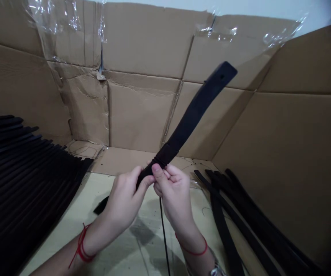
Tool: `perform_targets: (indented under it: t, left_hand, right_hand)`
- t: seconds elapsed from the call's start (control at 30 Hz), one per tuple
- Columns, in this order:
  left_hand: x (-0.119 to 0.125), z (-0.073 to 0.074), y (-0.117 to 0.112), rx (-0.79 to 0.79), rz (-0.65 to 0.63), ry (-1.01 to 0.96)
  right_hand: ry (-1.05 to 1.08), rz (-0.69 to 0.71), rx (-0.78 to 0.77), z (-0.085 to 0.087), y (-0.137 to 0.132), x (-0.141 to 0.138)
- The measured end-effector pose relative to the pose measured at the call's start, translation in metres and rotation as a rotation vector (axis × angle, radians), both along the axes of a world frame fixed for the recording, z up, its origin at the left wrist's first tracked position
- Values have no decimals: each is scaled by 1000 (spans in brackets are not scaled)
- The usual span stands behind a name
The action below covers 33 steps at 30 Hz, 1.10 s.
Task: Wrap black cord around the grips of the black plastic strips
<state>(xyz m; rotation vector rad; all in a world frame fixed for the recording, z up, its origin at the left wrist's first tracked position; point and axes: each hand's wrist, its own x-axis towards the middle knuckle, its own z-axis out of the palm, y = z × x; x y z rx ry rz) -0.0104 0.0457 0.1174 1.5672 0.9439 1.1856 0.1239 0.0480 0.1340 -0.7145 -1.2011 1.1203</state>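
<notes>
A long, flat, dark strip [195, 111], slightly curved with a small hole near its upper end, slants up to the right in front of me. My left hand [126, 195] is closed around its lower part, and the strip's lower tip shows beyond the wrist. At the middle of the strip sits a dark wrapped band [165, 154]. My right hand [172, 188] is closed just below that band, thumb pressed against the strip and fingers curled. From under its fingers a thin black cord [164, 234] hangs down; the exact grip on it is partly hidden.
Many similar dark strips [24, 172] lie in a dense row at left. Several more strips [234, 207] lie at right. Taped cardboard walls [142, 111] enclose the back and sides of the pale work surface [96, 188]. Thread scraps lie along the back edge.
</notes>
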Motion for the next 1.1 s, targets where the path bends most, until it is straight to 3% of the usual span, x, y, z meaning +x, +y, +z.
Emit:
perform_targets:
  t: [0.03,0.07,0.13,0.17,0.23,0.27,0.3,0.4,0.47,0.53,0.6,0.67,0.73,0.8,0.83,0.87,0.9,0.93,0.97,1.03,1.07,1.1]
  left_hand:
    - [0,1,-2,-63,-51,-19]
    - [0,2,-4,-155,-190,-54]
    - [-1,2,-6,-252,-423,-112]
    - [-1,2,-6,-206,-388,-108]
    - [-2,1,-4,-24,-120,-53]
    - [-2,0,-2,8,-45,-34]
    - [-2,-1,0,-25,-68,-36]
    - [-2,-3,6,-224,-390,-111]
    - [-1,-4,7,-103,-187,-110]
    - [1,-5,6,-55,-8,-97]
    - [3,-5,3,-226,-155,-128]
    - [4,-5,0,-325,-338,-173]
    - [4,-5,0,-198,-233,-156]
    - [3,-6,2,-84,-141,-102]
    - [1,-6,3,-105,-201,-84]
    - [0,-6,5,-183,-366,-79]
    - [-1,-6,6,-255,-531,-74]
    - [-1,-6,7,-289,-616,-71]
    - [-1,-6,7,-219,-504,-44]
    - [0,-5,6,-52,-155,27]
    - [0,-4,5,-25,-55,47]
    - [0,-3,4,-61,-58,45]
  right_hand:
    - [2,89,-35,0,0,1]
    - [4,167,-69,1,1,2]
    - [22,176,-83,0,2,3]
    - [42,111,-63,0,3,2]
    - [70,19,-25,-2,4,2]
    - [62,30,-25,-2,4,2]
    - [45,64,-29,-3,4,2]
    - [14,30,18,-3,4,1]
    - [28,-56,58,-3,3,0]
    - [32,25,11,-3,3,-1]
    - [19,170,-60,-3,4,0]
    - [27,142,-65,-3,6,1]
    - [50,7,-26,-4,7,2]
    - [35,20,-42,-4,8,3]
    - [8,79,-64,-4,8,3]
    - [-14,124,-78,-4,8,3]
    - [-25,129,-78,-4,7,3]
    - [-24,88,-62,-4,7,3]
    - [-12,14,-35,-3,7,2]
    - [20,-83,3,-3,6,0]
    - [19,-46,-10,-3,6,-1]
    - [5,24,-39,-3,6,-1]
